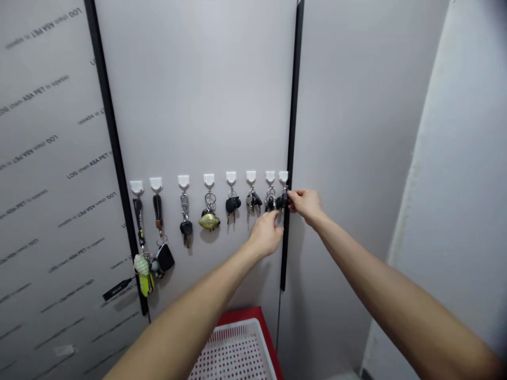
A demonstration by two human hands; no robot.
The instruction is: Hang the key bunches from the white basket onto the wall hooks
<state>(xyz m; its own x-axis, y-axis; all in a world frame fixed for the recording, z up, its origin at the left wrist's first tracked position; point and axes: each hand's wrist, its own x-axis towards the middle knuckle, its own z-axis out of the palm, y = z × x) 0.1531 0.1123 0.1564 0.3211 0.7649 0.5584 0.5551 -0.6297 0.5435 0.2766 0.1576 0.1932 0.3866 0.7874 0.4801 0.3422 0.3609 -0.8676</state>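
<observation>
My right hand (307, 204) pinches the black-topped keys (282, 201) that hang from the rightmost white hook (283, 177). Just below and left of it, my left hand (266, 235) is raised with thumb and forefinger apart, nothing visible between them. Its fingertips are close to another bunch of keys (270, 202) on the neighbouring hook (270, 177); whether they touch is unclear. Further left hang a bunch with a black fob (254, 199), black-headed keys (233, 203) and a keyring with a brass-coloured, lemon-shaped charm (209, 221).
More keys (186, 228) and two long straps hang at the left, one with a black fob (165, 257), one with a yellow-green tag (146, 284). Black strips (293, 105) edge the pale panel (198, 95). Below stands a white perforated basket (263, 345) on something red (259, 315).
</observation>
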